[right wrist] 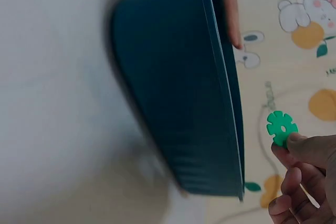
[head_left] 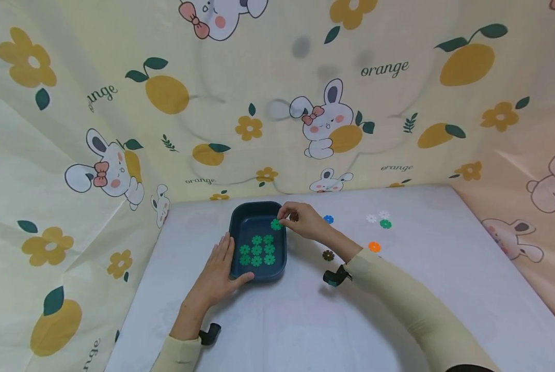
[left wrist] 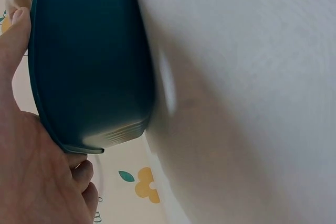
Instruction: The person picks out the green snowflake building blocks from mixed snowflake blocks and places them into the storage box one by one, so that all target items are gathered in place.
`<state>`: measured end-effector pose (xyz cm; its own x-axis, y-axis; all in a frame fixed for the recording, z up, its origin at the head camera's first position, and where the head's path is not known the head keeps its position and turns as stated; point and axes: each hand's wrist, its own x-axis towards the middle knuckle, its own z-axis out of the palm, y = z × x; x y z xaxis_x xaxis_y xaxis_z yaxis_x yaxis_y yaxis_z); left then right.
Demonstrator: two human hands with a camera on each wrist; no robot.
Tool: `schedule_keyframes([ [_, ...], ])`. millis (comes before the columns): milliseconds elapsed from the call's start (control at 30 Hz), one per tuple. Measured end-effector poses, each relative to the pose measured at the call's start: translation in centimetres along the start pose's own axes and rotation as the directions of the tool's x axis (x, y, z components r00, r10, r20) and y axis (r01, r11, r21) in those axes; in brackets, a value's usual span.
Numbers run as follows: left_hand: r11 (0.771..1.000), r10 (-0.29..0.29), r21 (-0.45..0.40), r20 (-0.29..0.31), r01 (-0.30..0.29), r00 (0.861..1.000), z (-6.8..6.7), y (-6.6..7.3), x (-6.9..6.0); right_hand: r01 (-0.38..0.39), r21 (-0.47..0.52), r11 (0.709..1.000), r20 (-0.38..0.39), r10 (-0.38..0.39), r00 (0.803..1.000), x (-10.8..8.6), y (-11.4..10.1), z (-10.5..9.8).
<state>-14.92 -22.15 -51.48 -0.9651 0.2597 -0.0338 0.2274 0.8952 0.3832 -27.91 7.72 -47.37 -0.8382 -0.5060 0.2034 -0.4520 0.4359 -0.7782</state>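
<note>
A dark blue tray [head_left: 258, 212] stands on the table, with several green snowflake discs [head_left: 256, 250] lying flat on its floor. Along its left side rests my left hand [head_left: 216, 276], fingers straight against the rim and thumb at the near edge. In the left wrist view, the left hand [left wrist: 42, 166] lies against the tray's outer wall [left wrist: 89, 61]. My right hand [head_left: 302, 219] pinches one green snowflake disc [head_left: 275, 225] above the far right part of the tray. The right wrist view shows that disc [right wrist: 282, 128] between thumb and finger, higher than the tray rim.
Loose discs lie right of the tray: blue [head_left: 328, 219], brown [head_left: 328, 256], orange [head_left: 374, 247], green [head_left: 385, 224] and white [head_left: 371, 218]. A patterned curtain [head_left: 277, 139] rises behind the white table [head_left: 305, 330] and along its sides.
</note>
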Motion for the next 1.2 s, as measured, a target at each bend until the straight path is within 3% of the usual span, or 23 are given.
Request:
schedule_keyframes([
  [567, 1.000, 0.018, 0.001, 0.014, -0.018, 1.000, 0.0, -0.3, 0.2, 0.005, 0.048, 0.999, 0.080, -0.009, 0.997, 3.9, -1.2, 5.7],
  [833, 1.000, 0.020, -0.001, -0.005, -0.020, 1.000, 0.2, -0.4, 0.1, -0.043, 0.011, 0.999, 0.111, 0.042, 0.993, 5.7, -1.0, 7.7],
  [1200, 1.000, 0.019, -0.010, 0.002, -0.019, 1.000, 0.0, -0.3, 0.0, -0.111, -0.065, 0.992, 0.135, 0.119, 0.984, 6.5, -1.0, 9.5],
])
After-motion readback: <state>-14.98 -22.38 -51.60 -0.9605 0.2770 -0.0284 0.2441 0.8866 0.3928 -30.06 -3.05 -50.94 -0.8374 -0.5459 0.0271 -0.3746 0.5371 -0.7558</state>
